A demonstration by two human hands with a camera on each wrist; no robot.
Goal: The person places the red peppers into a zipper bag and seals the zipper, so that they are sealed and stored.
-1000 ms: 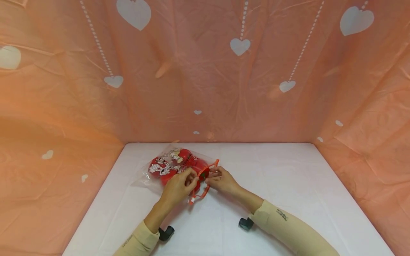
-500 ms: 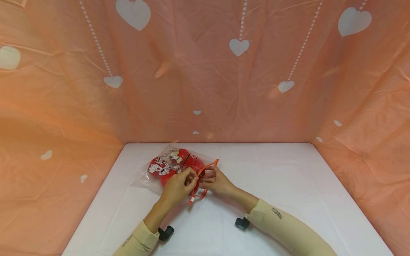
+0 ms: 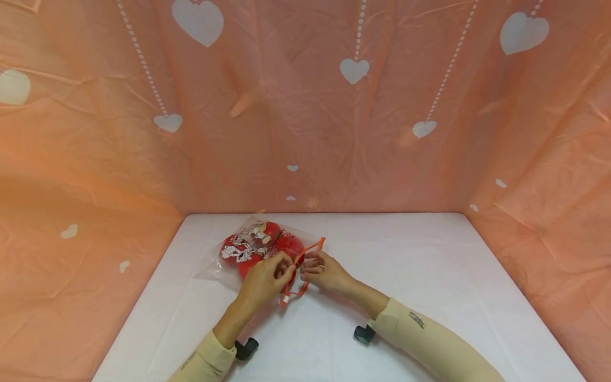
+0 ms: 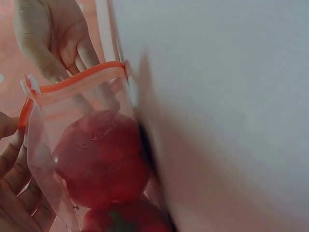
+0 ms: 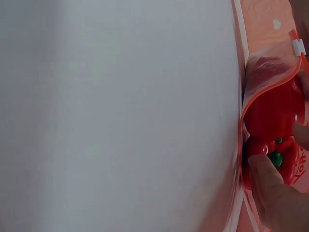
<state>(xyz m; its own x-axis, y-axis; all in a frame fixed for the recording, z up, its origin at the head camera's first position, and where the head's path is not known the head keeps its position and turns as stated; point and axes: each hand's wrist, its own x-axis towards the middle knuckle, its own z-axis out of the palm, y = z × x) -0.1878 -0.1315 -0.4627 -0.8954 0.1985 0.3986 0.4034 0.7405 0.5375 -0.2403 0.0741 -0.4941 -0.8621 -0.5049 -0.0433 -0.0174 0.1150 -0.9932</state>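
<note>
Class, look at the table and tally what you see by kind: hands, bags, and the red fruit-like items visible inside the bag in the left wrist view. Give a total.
Hands: 2, the left hand and the right hand
Clear zip bag with an orange seal strip: 1
Red tomato-like items seen in the bag: 2
Total: 5

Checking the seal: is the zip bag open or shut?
Open: the zip bag's orange strip gapes, both sides apart above the red fruit.

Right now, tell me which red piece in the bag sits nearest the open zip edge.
The plain red one just behind the orange zip edge, beside the right hand; the white-printed ones lie toward the bag's closed end.
</note>
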